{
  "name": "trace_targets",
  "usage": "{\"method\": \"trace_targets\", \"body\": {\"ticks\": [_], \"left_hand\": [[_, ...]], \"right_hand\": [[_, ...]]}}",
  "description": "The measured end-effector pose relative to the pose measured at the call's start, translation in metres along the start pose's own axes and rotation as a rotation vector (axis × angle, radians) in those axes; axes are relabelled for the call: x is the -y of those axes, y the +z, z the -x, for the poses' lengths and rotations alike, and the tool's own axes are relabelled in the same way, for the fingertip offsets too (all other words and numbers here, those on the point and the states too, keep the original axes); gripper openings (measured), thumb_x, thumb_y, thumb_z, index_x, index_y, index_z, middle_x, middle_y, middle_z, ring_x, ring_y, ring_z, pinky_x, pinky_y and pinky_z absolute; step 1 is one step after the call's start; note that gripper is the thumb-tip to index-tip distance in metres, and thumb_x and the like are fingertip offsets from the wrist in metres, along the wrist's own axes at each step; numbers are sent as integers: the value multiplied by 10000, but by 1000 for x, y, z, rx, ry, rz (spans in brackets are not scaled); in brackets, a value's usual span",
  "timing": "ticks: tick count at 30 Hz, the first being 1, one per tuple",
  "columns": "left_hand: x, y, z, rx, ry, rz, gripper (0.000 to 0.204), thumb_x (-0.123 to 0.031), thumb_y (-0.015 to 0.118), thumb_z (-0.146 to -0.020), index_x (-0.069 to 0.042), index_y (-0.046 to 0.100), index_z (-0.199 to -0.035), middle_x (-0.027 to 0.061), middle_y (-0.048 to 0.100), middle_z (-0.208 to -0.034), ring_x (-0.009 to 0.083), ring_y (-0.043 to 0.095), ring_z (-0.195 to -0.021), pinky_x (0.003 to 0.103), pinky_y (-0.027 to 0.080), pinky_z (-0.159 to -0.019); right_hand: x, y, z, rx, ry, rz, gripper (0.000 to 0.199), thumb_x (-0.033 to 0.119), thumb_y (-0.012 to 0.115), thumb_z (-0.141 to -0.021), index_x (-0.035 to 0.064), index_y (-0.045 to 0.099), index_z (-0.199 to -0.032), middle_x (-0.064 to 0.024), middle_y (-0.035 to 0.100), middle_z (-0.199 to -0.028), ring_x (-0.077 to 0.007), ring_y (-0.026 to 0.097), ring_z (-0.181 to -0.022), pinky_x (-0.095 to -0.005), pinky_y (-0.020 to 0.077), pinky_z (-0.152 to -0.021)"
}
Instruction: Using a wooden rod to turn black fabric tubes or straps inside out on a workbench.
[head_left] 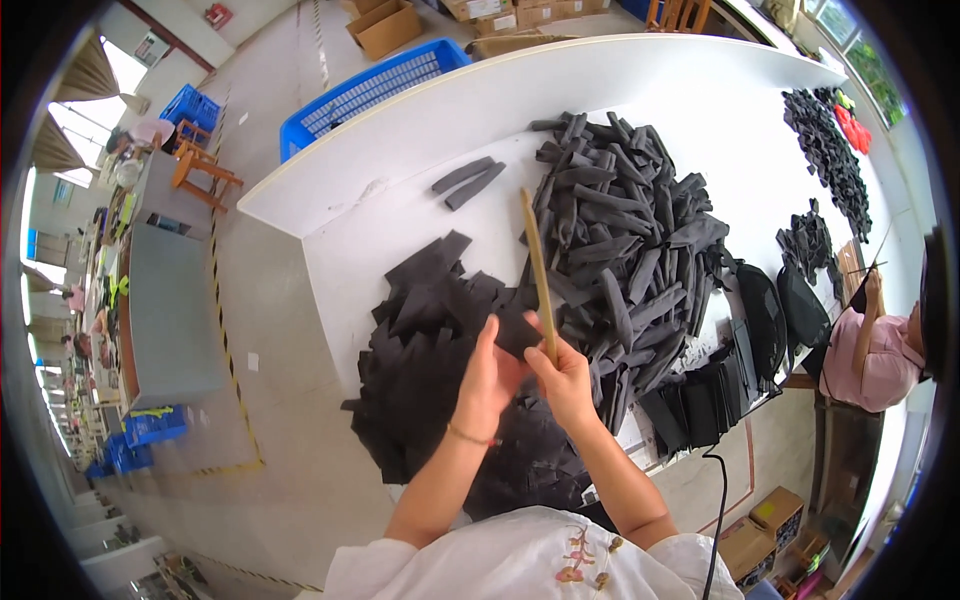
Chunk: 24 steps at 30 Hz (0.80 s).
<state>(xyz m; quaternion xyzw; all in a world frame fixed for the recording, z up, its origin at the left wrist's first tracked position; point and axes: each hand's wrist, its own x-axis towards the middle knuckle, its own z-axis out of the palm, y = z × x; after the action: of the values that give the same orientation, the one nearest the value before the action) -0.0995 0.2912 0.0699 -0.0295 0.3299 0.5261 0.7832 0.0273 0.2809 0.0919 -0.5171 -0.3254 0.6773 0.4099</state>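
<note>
My right hand (566,378) grips a long thin wooden stick (537,262) that points up and away over the table. My left hand (487,380) pinches a flat black fabric piece (516,328) right beside the stick's lower end. Both hands hover above a heap of flat black fabric pieces (425,350) at the near left of the white table (640,90). To the right of the stick lies a large pile of rolled black fabric strips (630,230).
Two loose black strips (468,182) lie further back. Stacked black pieces (700,405) sit at the near right edge. More black piles (825,150) lie at the far right, where a person in pink (875,350) works. A blue crate (370,90) stands on the floor behind.
</note>
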Motion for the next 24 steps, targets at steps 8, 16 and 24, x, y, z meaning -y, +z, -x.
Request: {"method": "trace_targets", "body": {"ticks": [8, 16, 24], "left_hand": [[-68, -16, -13, -222, 352, -36, 188, -197, 643, -910, -27, 615, -987, 96, 670, -931, 230, 665, -829, 367, 568, -746], [-69, -12, -8, -233, 404, 24, 242, -210, 671, -892, 7, 613, -982, 117, 662, -939, 248, 666, -847, 364, 570, -759], [-24, 4, 16, -219, 400, -125, 244, -174, 641, -906, 46, 613, -1005, 146, 671, -929, 263, 674, -818, 381, 564, -760]], "right_hand": [[-10, -38, 80, 81, 43, 37, 230, 179, 503, -987, 0, 585, -1105, 53, 427, -675, -35, 367, -585, -197, 309, -519], [-14, -49, 113, 157, 72, 385, 246, 186, 478, -1001, -8, 589, -1106, 49, 418, -642, -33, 376, -569, -201, 300, -503], [-29, -31, 83, 134, 95, 389, 221, 168, 481, -995, 5, 599, -1087, 34, 444, -647, -41, 408, -581, -202, 338, -520]]}}
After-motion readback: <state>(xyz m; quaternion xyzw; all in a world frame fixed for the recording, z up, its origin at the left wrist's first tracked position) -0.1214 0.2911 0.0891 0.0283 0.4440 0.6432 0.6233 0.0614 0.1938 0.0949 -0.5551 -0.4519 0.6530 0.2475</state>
